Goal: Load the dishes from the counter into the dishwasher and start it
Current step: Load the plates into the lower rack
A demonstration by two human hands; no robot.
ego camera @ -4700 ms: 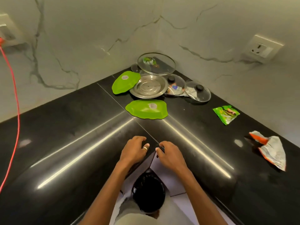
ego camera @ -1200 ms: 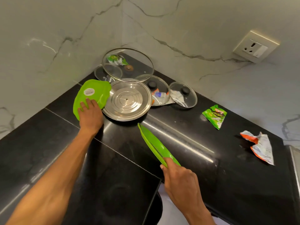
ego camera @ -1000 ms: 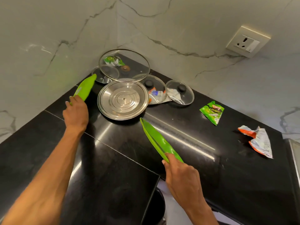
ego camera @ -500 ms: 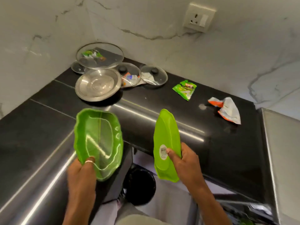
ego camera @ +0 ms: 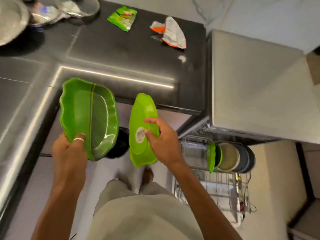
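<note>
Counter [ego camera: 121,54], shiny black, by dishwasher rack [ego camera: 216,187].
Left hand [ego camera: 69,156] grips leaf dish [ego camera: 86,110], right hand [ego camera: 164,144] grips green plate [ego camera: 143,108]; lids [ego camera: 78,6] cut off, blurry.

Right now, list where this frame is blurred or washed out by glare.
Head view: motion blur smears the steel plate at top left and the dishwasher rack wires; head view: a glare streak runs along the black counter; head view: the leaf dish in the left hand and the green plate in the right hand are sharper.

Glossy black counter [ego camera: 121,54], white marble wall [ego camera: 259,14], pale floor [ego camera: 103,168].
</note>
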